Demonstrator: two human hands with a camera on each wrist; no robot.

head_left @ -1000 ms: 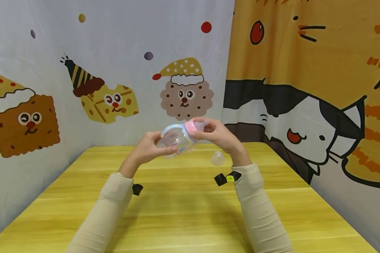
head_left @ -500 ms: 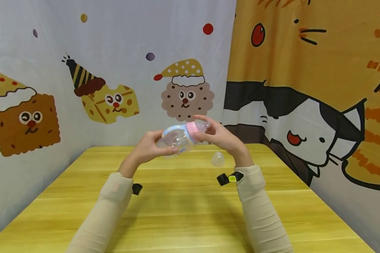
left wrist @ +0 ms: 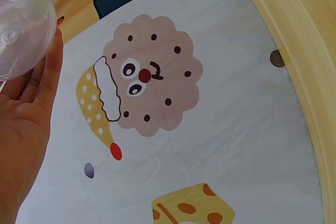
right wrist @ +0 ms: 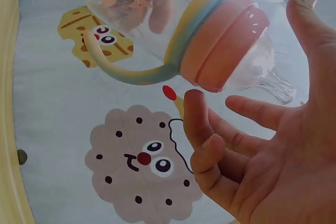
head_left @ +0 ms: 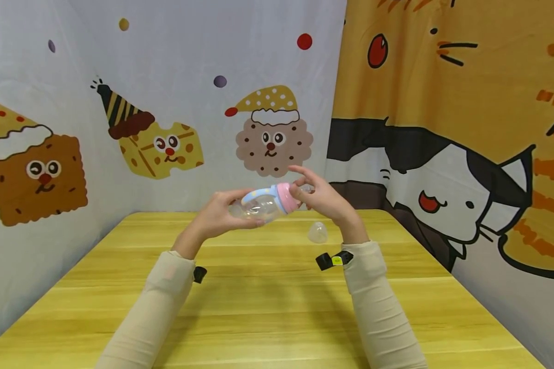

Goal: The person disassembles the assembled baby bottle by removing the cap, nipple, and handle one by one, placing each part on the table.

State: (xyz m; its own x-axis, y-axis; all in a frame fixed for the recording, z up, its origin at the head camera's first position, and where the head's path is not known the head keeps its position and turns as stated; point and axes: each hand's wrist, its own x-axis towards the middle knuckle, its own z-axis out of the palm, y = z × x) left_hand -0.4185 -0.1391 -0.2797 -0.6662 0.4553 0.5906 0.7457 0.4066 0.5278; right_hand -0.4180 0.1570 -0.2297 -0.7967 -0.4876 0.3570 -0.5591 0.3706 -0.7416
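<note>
My left hand (head_left: 214, 214) grips a clear baby bottle (head_left: 262, 206) by its body, above the table. The bottle lies nearly on its side, nipple end to the right. It has a blue and yellow handle (right wrist: 134, 76), a pink screw collar (right wrist: 223, 45) and a clear nipple (right wrist: 275, 82). Its rounded base shows in the left wrist view, with fingers behind it. My right hand (head_left: 325, 199) is at the collar and nipple, thumb and fingers spread apart. In the right wrist view one fingertip comes close to the collar's rim; whether it touches, I cannot tell.
A clear dome-shaped bottle cap (head_left: 317, 233) stands on the wooden table (head_left: 258, 307), below the right hand. Printed cloth (head_left: 180, 66) hangs behind the table and along its sides. Black wrist cameras sit on both cuffs.
My right hand's fingers have loosened from the pink collar and spread, the index finger lifting away. The bottle has tipped closer to level, its collar end a little lower and farther right.
</note>
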